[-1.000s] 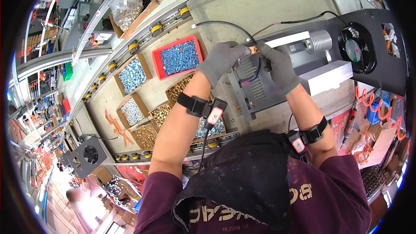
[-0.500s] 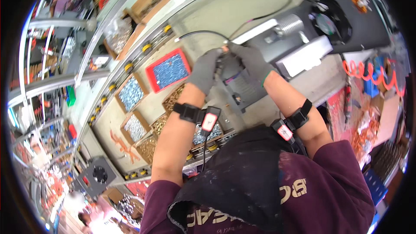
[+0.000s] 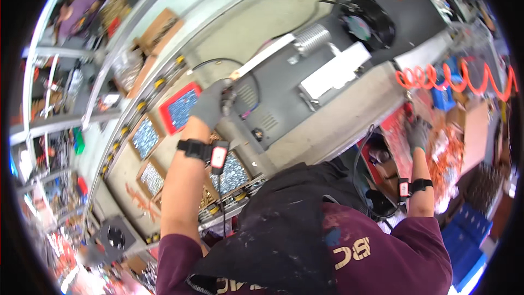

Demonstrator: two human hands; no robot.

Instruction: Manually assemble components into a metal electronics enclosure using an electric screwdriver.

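Note:
My left hand (image 3: 210, 102), in a grey glove, is closed at the left edge of a dark grey metal panel (image 3: 284, 95). A small dark part (image 3: 228, 99) shows at its fingers, its kind unclear. Just beyond the fingertips, a black cable (image 3: 217, 60) curves over the panel's end. Far to the right, my gloved right hand (image 3: 417, 134) is closed around a hanging red and dark power screwdriver (image 3: 408, 111), partly hidden by the hand. An orange coiled hose (image 3: 431, 76) runs above that tool. On the panel lie a white box-like part (image 3: 335, 69) and a silver ribbed cylinder (image 3: 312, 39).
Left of the panel stand a red tray (image 3: 182, 108) of screws and cardboard boxes (image 3: 146, 136) of small fasteners. A roller rail (image 3: 159, 83) borders the bench. A round black fan (image 3: 367, 22) sits at the panel's far end. Blue bins (image 3: 464, 235) stand at lower right.
My right hand has left the panel's end and swung right to the hanging screwdriver, closing on it. My left hand stays at the panel's end. The whole view has shifted.

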